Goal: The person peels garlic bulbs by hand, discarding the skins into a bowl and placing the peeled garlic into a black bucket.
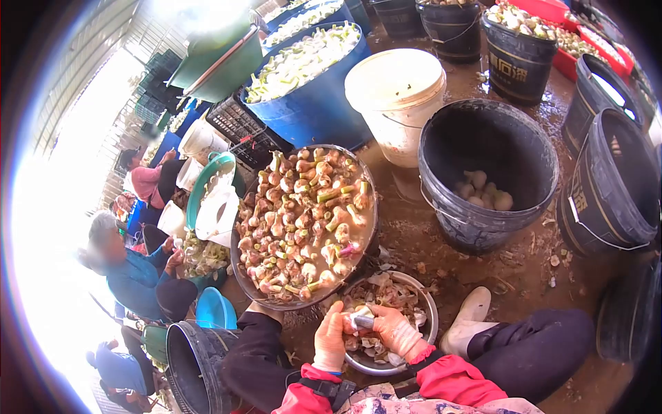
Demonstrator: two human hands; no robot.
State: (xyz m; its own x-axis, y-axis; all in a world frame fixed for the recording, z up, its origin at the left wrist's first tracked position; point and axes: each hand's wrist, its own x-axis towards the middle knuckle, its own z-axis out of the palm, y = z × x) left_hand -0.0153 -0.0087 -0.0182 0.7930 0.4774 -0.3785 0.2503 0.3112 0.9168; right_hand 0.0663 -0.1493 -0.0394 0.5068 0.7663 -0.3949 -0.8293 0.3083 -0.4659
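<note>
- Wet, scrap-littered floor (510,279), ribbed roofing (86,34)
- Broad round tub (234,259) of knobbly bulbs (289,214)
- Left hand (331,339) and right hand (396,331) pinching a pale bulb (361,313) over papery peelings (386,295)

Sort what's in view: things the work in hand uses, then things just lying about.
In use:
pale garlic bulb, left hand
small grey metal piece, right hand
round metal basin of peelings
wide round tub of unpeeled garlic
black plastic bucket with pale bulbs, probably

Apparently just lying about:
bright blue plastic bowl
black plastic crate
off-white plastic bucket
</note>
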